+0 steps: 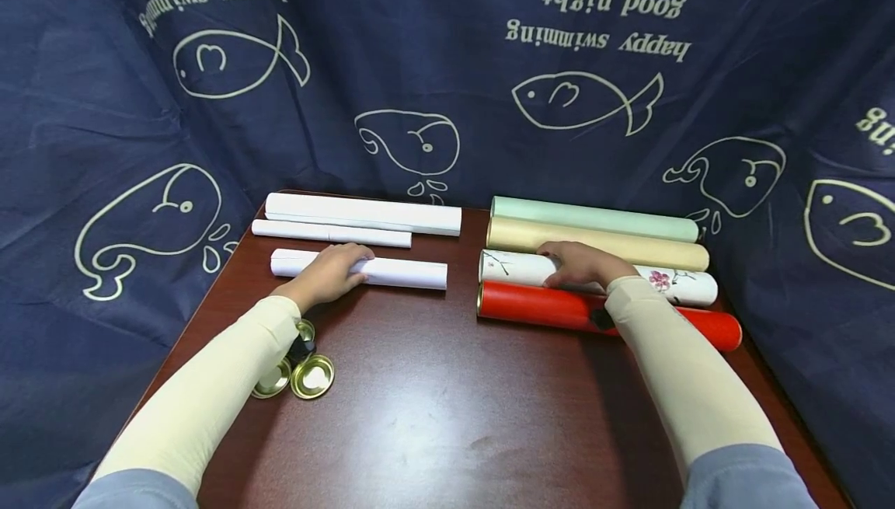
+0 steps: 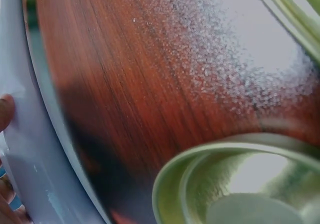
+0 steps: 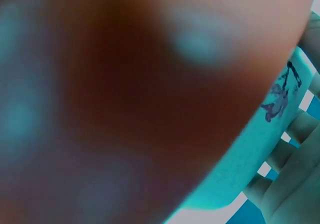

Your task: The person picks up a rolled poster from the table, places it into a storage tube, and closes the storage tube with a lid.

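My left hand [image 1: 329, 274] grips a white paper roll [image 1: 409, 273], the nearest of three rolls on the left of the table. In the left wrist view, fingertips [image 2: 6, 113] press on that roll [image 2: 32, 164]. On the right, my right hand [image 1: 583, 264] holds a white cardboard tube with a plum-blossom print [image 1: 688, 286], thumb on the near side. The right wrist view has several fingers [image 3: 295, 159] along the printed tube [image 3: 240, 169]. A red tube [image 1: 531, 304] lies just in front of it, and a beige tube [image 1: 643, 250] directly behind.
Behind the held roll lie a thin white roll [image 1: 336, 233] and a thicker one [image 1: 363, 211]. A mint-green tube [image 1: 594, 218] is rearmost on the right. Gold metal lids [image 1: 312, 376] sit below my left wrist. Dark blue printed cloth [image 1: 447, 43] hangs around the brown table [image 1: 412, 416].
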The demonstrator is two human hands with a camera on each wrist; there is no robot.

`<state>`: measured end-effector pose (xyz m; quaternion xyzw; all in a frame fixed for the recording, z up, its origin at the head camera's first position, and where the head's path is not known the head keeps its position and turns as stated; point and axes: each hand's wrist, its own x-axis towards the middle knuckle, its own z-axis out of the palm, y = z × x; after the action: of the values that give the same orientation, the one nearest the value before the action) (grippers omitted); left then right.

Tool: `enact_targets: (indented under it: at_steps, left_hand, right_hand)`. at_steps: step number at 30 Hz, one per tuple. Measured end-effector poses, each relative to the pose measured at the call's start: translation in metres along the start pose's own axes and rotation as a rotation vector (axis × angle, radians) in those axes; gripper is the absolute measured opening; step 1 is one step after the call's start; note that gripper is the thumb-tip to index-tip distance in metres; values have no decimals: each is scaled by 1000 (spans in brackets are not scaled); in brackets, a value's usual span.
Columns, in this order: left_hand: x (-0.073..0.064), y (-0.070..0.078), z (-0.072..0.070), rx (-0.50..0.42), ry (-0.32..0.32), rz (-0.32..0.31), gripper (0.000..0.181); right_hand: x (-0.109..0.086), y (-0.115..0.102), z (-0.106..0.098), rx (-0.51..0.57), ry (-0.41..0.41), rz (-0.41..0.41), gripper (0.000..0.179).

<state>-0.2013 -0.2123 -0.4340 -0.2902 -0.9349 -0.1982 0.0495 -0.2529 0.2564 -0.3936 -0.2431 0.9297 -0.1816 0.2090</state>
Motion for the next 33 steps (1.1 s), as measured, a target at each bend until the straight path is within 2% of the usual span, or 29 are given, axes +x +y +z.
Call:
enact_targets:
  at_steps: [12, 22, 26, 33]
  left_hand:
    - [-2, -2, 1, -19, 15, -7, 35]
    - [-5, 3, 0, -48, 50, 21, 35]
    - [-6, 4, 2, -41, 38, 16, 35]
    - [-8, 5, 1, -47, 45, 10, 35]
  right_hand:
    - [-3, 11, -3, 8, 80, -78, 53]
    - [-2, 10, -2, -34, 166, -106, 62]
    - [-3, 8, -4, -70, 213, -113, 64]
    - [-8, 0, -12, -48, 273, -81, 71]
